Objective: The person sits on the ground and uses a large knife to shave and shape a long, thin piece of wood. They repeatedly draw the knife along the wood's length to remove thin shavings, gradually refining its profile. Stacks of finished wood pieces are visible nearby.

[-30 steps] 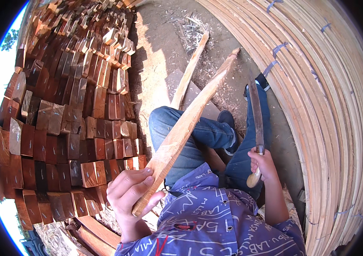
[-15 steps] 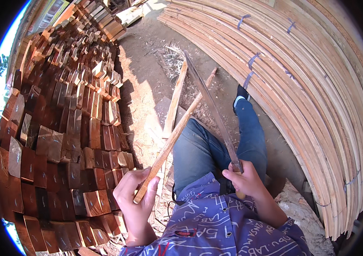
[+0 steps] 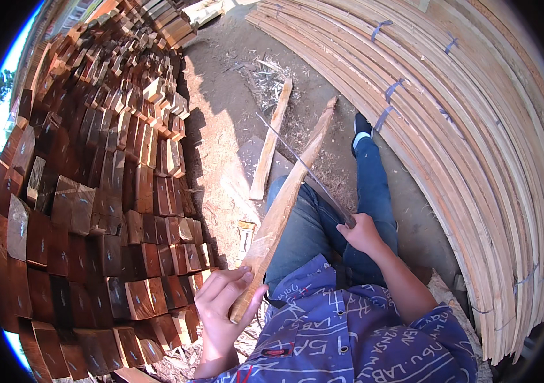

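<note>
My left hand (image 3: 224, 303) grips the near end of a long, tapering wooden piece (image 3: 278, 217), its thumb on one side and fingers on the other. The piece slants away over my lap, its broad pale face up and its narrow tip far off. My right hand (image 3: 362, 233) is closed round the handle of a machete (image 3: 330, 196). Seen nearly edge-on, the thin blade points up and left and crosses in view over the wooden piece; whether they touch I cannot tell. Beyond my knee lies a second wooden piece (image 3: 270, 148).
Stacked reddish wood blocks (image 3: 102, 217) form a wall on the left. Bundles of long pale wood strips (image 3: 425, 147), tied with bluish bands, curve along the right. Shavings (image 3: 272, 86) litter the ground ahead. A pale log (image 3: 441, 290) sits by my right elbow.
The wooden piece has turned from its narrow edge to its broad face. The machete has turned edge-on, its tip swinging left and nearer, and the blade now crosses the wooden piece in view.
</note>
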Action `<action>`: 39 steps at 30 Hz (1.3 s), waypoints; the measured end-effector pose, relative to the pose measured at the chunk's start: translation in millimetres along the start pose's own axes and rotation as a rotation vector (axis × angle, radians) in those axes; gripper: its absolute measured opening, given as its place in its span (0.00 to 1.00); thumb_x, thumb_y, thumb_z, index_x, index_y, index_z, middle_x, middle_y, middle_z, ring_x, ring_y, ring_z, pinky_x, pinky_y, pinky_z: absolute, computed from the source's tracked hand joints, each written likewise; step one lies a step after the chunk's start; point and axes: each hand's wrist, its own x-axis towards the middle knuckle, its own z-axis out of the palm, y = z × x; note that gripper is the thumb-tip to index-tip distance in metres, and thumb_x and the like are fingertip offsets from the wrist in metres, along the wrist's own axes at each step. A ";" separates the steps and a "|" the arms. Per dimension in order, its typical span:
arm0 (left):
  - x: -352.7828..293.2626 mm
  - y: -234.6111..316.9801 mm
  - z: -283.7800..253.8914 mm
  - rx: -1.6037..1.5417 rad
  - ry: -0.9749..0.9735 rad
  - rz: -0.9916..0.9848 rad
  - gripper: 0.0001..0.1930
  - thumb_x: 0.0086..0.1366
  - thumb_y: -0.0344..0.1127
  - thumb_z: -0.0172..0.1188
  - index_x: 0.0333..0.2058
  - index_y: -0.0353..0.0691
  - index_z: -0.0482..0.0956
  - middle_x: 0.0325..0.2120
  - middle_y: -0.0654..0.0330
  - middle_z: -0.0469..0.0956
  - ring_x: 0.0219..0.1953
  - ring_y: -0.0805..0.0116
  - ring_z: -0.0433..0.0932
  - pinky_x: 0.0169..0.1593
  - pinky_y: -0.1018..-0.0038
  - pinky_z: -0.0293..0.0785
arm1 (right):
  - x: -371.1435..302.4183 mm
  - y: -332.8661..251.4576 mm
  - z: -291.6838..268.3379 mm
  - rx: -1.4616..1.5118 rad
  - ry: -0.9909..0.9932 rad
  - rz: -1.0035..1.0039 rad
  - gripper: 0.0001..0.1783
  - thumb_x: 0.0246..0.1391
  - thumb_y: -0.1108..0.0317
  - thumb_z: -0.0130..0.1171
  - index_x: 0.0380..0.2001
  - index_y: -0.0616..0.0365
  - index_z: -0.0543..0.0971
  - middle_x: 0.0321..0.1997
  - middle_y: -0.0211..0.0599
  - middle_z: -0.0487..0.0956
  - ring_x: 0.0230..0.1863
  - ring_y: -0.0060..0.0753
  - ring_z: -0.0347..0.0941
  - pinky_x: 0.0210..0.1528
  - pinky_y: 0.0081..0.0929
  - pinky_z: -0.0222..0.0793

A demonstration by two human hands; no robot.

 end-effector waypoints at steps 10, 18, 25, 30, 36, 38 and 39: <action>17.2 10.5 -1.4 -0.014 0.019 -0.042 0.14 0.44 0.27 0.75 0.30 0.32 0.82 0.30 0.53 0.81 0.31 0.58 0.80 0.36 0.71 0.75 | -18.4 -77.9 -12.1 0.095 -0.052 -0.299 0.17 0.48 0.62 0.66 0.18 0.66 0.75 0.14 0.46 0.71 0.17 0.37 0.66 0.23 0.36 0.64; 13.6 8.3 -0.9 -0.006 0.017 -0.032 0.12 0.45 0.25 0.72 0.30 0.30 0.81 0.30 0.51 0.81 0.32 0.59 0.80 0.37 0.72 0.73 | -13.4 -73.6 -11.0 0.045 -0.142 -0.269 0.15 0.48 0.62 0.64 0.21 0.64 0.78 0.17 0.50 0.75 0.22 0.54 0.74 0.28 0.41 0.69; 13.9 24.5 10.6 0.014 0.066 -0.045 0.13 0.44 0.27 0.74 0.29 0.33 0.82 0.29 0.54 0.82 0.31 0.60 0.81 0.36 0.71 0.75 | -7.3 -53.7 -14.8 0.124 -0.137 -0.316 0.13 0.48 0.62 0.65 0.25 0.65 0.80 0.17 0.50 0.75 0.24 0.55 0.75 0.29 0.41 0.70; 20.6 35.3 9.3 0.060 0.045 -0.044 0.13 0.43 0.27 0.75 0.30 0.33 0.83 0.29 0.55 0.82 0.31 0.61 0.81 0.37 0.71 0.76 | -8.9 -56.3 -13.1 0.163 -0.012 -0.371 0.14 0.48 0.63 0.65 0.26 0.66 0.81 0.17 0.50 0.75 0.23 0.55 0.75 0.28 0.42 0.69; 28.1 44.6 11.4 0.068 0.014 -0.035 0.13 0.43 0.27 0.74 0.29 0.33 0.82 0.29 0.54 0.81 0.32 0.60 0.81 0.37 0.71 0.76 | -9.2 -52.6 -13.8 0.164 -0.058 -0.338 0.13 0.47 0.63 0.65 0.26 0.65 0.81 0.15 0.50 0.72 0.20 0.52 0.74 0.25 0.41 0.67; 28.9 48.3 10.4 0.073 -0.003 -0.038 0.14 0.43 0.29 0.76 0.30 0.34 0.82 0.29 0.56 0.82 0.32 0.61 0.81 0.36 0.70 0.76 | -10.3 -52.8 -16.0 0.166 -0.070 -0.320 0.12 0.47 0.63 0.65 0.26 0.64 0.81 0.14 0.49 0.72 0.19 0.50 0.74 0.24 0.40 0.66; 30.0 49.9 9.9 0.074 -0.011 -0.039 0.15 0.42 0.29 0.76 0.30 0.34 0.82 0.30 0.56 0.82 0.32 0.62 0.81 0.36 0.70 0.77 | -11.7 -54.7 -18.6 0.179 -0.080 -0.311 0.12 0.47 0.64 0.65 0.26 0.64 0.81 0.14 0.49 0.72 0.18 0.49 0.73 0.23 0.40 0.65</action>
